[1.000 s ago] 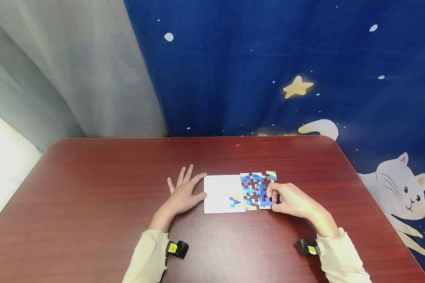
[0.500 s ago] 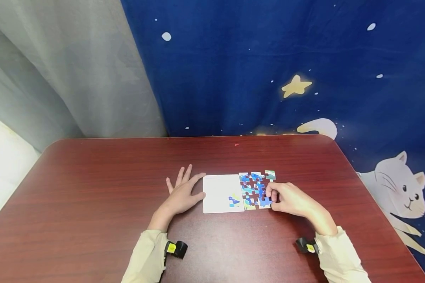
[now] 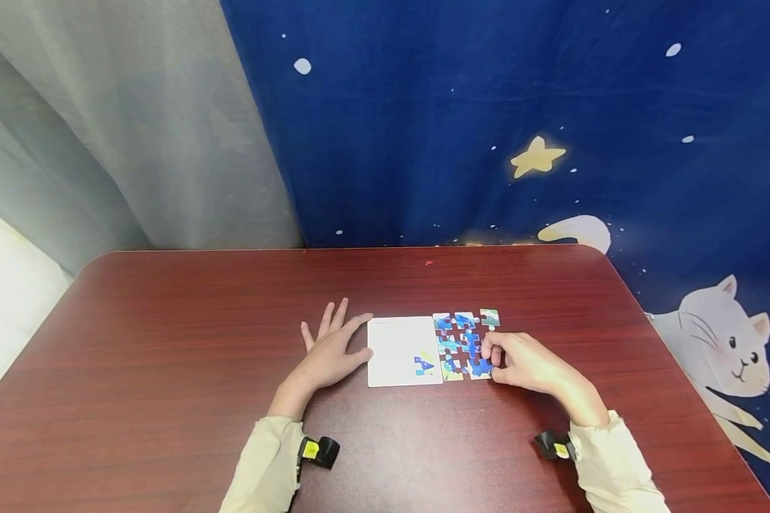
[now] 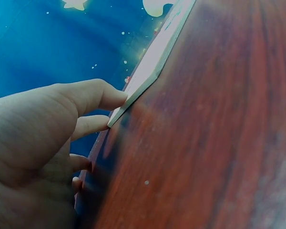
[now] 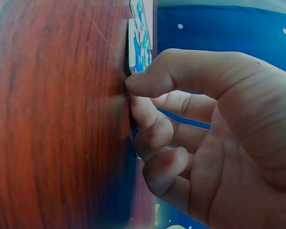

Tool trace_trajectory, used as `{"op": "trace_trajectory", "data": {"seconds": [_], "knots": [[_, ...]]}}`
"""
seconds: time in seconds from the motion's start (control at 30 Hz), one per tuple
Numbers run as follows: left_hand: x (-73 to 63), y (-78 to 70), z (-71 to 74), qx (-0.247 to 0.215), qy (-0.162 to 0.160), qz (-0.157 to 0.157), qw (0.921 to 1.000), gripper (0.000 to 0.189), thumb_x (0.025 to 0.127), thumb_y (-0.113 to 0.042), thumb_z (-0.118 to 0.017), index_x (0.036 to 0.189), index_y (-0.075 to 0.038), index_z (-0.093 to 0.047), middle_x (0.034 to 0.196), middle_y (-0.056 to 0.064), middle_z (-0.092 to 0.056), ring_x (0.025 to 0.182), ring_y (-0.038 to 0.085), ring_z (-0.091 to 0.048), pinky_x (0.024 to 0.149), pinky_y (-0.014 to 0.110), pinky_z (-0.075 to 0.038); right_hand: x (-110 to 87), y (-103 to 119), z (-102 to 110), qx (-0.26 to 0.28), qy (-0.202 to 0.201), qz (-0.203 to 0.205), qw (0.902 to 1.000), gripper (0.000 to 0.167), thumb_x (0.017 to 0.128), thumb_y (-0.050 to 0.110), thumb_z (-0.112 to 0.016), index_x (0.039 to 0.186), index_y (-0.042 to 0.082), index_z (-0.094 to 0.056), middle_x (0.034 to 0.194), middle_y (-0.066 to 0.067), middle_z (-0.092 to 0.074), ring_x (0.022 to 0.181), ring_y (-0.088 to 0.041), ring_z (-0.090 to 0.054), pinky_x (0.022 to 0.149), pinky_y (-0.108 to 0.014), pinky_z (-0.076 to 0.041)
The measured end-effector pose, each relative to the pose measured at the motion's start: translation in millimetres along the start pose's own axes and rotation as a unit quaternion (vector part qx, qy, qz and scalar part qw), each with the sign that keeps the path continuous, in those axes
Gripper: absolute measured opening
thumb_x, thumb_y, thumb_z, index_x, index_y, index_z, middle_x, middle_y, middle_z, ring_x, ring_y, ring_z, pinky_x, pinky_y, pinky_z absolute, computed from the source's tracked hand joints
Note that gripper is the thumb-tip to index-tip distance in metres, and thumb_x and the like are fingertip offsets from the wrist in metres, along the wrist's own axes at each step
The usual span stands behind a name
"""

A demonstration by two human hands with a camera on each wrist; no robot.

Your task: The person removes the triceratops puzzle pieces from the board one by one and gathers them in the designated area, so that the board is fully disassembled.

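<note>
A white square puzzle board (image 3: pixel 398 342) lies flat on the table, with one blue and yellow piece (image 3: pixel 423 365) at its lower right. My left hand (image 3: pixel 324 367) spreads its fingers at the board's left side, thumb and index fingertip touching the edge. In the left wrist view, these fingertips meet the board's thin rim (image 4: pixel 150 78). My right hand (image 3: pixel 529 362) has curled fingers, with thumb and index pinching the blue puzzle piece (image 3: pixel 478 368) at the lower right of the group. Its fingertips partly cover that piece. Other puzzle pieces (image 3: pixel 449 345) sit in loose rows along the board's right edge.
The dark red wooden table (image 3: pixel 199 356) extends around both hands. A blue curtain (image 3: pixel 411 128) with stars and a cat, and a grey curtain (image 3: pixel 122 128), hang behind it. A small red mark (image 3: pixel 428 263) shows near the far edge. Each wrist wears a black camera.
The head view has shifted very slightly left. Both hands stay almost still, the left at the board's edge and the right at the lower right puzzle piece.
</note>
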State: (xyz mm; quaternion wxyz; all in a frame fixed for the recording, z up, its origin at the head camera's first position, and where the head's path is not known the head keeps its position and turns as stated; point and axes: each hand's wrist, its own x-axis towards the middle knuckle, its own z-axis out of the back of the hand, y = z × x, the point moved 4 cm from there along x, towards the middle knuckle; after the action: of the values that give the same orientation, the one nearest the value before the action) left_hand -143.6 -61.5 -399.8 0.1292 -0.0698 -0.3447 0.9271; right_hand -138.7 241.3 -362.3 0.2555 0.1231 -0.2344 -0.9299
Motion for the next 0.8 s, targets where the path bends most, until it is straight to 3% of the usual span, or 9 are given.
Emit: {"op": "trace_trajectory", "data": {"seconds": [0.8], "knots": [[0.3, 0.3, -0.3, 0.005, -0.003, 0.001, 1.0, 0.059, 0.082, -0.033, -0.061, 0.138, -0.023, -0.046, 0.154, 0.015, -0.011, 0.14, 0.032, 0.002, 0.095, 0.066, 0.016, -4.1, 5.1, 7.4, -0.024, -0.018, -0.003, 0.9996, 0.024, 0.069, 0.0, -0.069, 0.085, 0.01, -0.053, 0.067, 0.007, -0.049, 0.06, -0.005, -0.043, 0.061, -0.025, -0.038]]}}
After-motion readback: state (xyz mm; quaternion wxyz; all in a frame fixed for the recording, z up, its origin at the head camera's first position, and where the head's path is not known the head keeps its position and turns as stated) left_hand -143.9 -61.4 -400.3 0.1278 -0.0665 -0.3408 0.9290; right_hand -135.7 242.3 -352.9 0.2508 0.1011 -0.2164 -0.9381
